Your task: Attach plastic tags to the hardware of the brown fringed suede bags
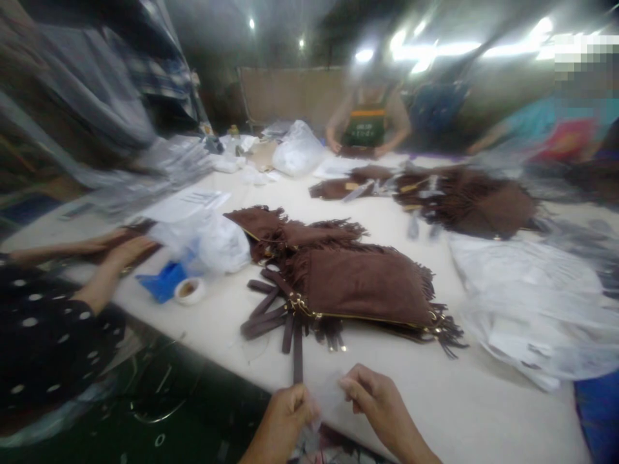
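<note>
My left hand (286, 414) and my right hand (378, 401) are at the near edge of the white table (435, 399), fingers curled and pinched on a thin clear plastic piece (326, 396) between them. A brown strap (296, 357) ends just above my left hand. Beyond lies a pile of brown suede fringed bags (360, 283) with gold zips, and several loose brown straps (265, 312) fan out to its left.
A co-worker's hands (120, 248) in a dotted sleeve rest at the left by a blue item (162, 280) and a tape roll (189, 290). White plastic bags (532, 303) lie right. More brown bags (474, 200) and seated people sit at the far end.
</note>
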`<state>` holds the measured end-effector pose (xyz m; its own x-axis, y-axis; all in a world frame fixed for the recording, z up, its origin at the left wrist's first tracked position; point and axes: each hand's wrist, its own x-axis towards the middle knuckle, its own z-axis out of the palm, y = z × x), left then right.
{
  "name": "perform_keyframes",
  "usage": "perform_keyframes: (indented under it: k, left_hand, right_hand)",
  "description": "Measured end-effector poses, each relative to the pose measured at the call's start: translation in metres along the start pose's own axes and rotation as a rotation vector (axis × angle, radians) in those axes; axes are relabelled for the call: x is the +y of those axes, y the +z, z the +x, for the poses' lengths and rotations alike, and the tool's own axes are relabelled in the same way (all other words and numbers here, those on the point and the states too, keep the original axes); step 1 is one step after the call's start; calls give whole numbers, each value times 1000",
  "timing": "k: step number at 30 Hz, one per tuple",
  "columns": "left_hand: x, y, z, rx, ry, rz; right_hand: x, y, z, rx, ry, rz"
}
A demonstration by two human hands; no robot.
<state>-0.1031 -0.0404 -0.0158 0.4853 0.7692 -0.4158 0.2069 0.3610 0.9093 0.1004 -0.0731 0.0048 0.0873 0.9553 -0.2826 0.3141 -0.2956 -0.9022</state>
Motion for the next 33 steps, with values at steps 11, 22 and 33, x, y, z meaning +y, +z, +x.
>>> perform_keyframes:
  k: [11,22,33]
  left_hand:
    - [19,-21,10,-2,53,-190]
    - [19,-47,10,224,37,-119]
    - [19,-65,9,370,20,95]
  right_hand:
    - [-31,19,26,-19,-99,-132]
    - [-44,36,75,236,2,-1]
    - [-45,58,85,226,35,143]
